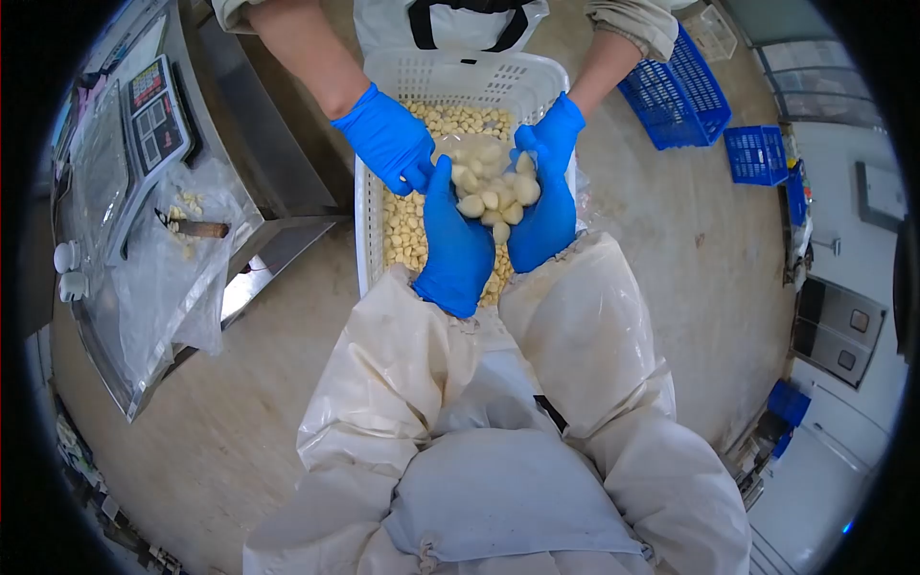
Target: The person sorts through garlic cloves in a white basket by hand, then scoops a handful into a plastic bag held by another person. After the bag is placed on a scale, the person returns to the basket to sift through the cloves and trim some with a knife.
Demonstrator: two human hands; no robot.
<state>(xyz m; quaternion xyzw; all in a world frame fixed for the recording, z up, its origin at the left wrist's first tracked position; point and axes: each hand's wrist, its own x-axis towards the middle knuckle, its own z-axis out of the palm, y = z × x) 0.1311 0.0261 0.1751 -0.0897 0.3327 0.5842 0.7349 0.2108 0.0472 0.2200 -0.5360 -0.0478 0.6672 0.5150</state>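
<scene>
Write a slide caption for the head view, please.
Blue-gloved left hand and right hand cup pale pieces over a white crate, beside a co-worker's gloved hands.

The wearer's left hand [454, 251] and right hand [546, 218], both blue-gloved, cup a heap of peeled garlic cloves [496, 196] over a white perforated basket [366, 240]. More cloves [404, 230] lie inside it. Across from the wearer, a co-worker's two blue-gloved hands [391, 142] reach in close to the heap, one on each side.

To the left, a metal worktop [257, 153] carries a digital scale [153, 120] and crumpled clear plastic [163, 297], on which a wooden-handled tool [201, 229] rests near pale scraps [188, 203]. Two blue crates [676, 101] stand on the floor [661, 230] at the right. Pale sleeves [589, 316] cover the wearer's arms.
</scene>
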